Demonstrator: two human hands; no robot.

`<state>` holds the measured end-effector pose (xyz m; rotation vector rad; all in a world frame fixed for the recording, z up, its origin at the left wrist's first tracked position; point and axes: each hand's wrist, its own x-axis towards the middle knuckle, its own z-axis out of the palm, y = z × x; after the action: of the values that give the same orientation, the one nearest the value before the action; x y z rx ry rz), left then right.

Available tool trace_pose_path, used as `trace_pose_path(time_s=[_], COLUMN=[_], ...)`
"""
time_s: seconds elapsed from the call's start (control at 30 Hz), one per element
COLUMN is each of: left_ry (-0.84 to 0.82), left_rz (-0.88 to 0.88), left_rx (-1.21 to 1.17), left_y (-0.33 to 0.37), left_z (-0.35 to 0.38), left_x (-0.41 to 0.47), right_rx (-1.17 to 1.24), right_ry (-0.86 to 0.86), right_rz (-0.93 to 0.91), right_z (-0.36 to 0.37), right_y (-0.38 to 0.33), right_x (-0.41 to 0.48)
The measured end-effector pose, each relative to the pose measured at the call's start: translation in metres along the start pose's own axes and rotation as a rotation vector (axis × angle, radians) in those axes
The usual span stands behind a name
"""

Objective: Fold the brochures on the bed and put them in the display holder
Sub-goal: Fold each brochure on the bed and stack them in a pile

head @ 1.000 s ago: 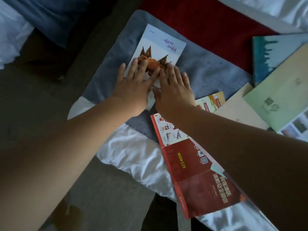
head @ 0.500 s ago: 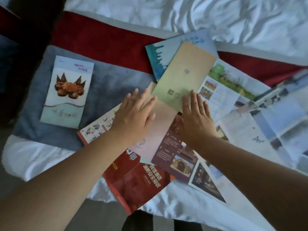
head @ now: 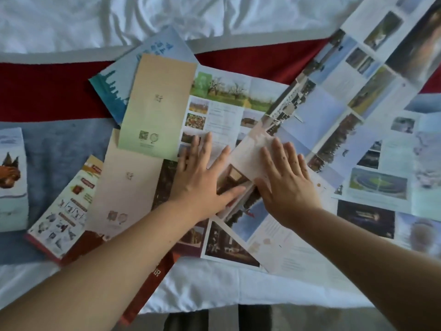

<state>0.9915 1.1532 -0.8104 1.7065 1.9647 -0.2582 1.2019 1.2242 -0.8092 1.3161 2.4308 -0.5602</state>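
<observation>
The bed [head: 59,25] fills the view, covered in a creased white sheet, with a red runner [head: 47,91] across it and a grey-blue cloth [head: 62,144] on the near side of the runner.

An overlapping spread of unfolded brochures covers the centre and right. The largest, a long photo brochure [head: 358,75], runs on a diagonal from the upper right corner towards the hands. A pale blue sheet with a stadium picture [head: 381,185] lies at the right edge. A green-and-cream brochure [head: 155,108] lies opened at centre, its inner panels showing trees and produce photographs; two small QR-type marks sit low on its cover, its text too small to read. A teal skyline brochure [head: 112,89] lies partly beneath it. A red-edged menu-style leaflet [head: 64,220] lies at lower left; the letter "R" can be made out on its dark red panel near the left forearm, the rest illegible. One folded brochure with a crab picture [head: 12,177] lies apart at the far left, on the grey-blue cloth.

The left hand [head: 202,182] lies flat, fingers spread, pressing on the pile at centre. The right hand [head: 286,185] lies likewise flat and splayed, just beside it, on a pale folded panel [head: 253,154]. Neither hand grasps anything. No display holder can be made out.
</observation>
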Motion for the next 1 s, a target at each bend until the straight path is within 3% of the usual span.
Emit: trace_pose_path(time_s=[0.2,0.5,0.73,1.0], left_ry=[0.030,0.000,0.120,0.060], left_rz=[0.009,-0.063,-0.148,-0.176], left_rx=[0.035,0.025,-0.298,-0.336], left_y=[0.037,0.056,0.105,0.137], left_z=[0.021,0.038,0.065,0.063], left_x=[0.005,-0.015,-0.047,-0.065], right_rx=[0.004,0.224,0.210,0.120], right_ry=[-0.022,-0.067,-0.035,-0.015], right_rz=[0.025,0.216,0.127,-0.094], right_z=[0.001,-0.004,-0.004,-0.004], right_y=[0.025,-0.016,-0.019,-0.025], right_x=[-0.012,0.016,0.033,0.040])
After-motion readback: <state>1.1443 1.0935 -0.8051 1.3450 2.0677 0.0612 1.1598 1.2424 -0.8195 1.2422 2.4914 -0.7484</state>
